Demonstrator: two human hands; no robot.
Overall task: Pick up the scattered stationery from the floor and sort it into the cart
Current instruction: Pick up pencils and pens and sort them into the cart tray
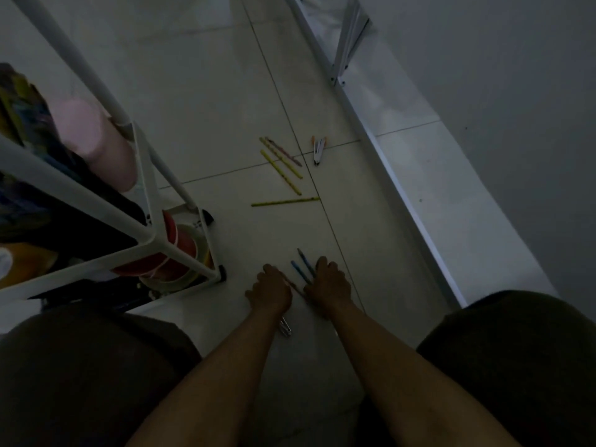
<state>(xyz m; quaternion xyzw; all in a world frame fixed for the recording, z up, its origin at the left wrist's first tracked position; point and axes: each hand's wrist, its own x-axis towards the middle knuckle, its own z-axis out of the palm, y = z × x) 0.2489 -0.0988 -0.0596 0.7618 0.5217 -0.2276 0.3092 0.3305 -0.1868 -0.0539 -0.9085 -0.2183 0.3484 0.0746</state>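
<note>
Both my hands are down on the pale tiled floor, in dim light. My right hand (329,283) has its curled fingers and thumb on the near ends of two blue pens (303,265). My left hand (269,290) is curled beside a thin reddish pencil (295,288) that lies between the hands; the grip is too dark to read. Some metal clips (285,328) lie under my left wrist. Farther off lie several yellow pencils (281,166), one more yellow pencil (285,201) and white pens with orange ends (319,150). The white cart (151,235) stands at the left.
The cart's lower shelf holds tape rolls (175,253); a pink roll (96,140) and colourful items sit higher up. A white metal frame (380,150) runs along the right by the grey wall. My knees flank the hands.
</note>
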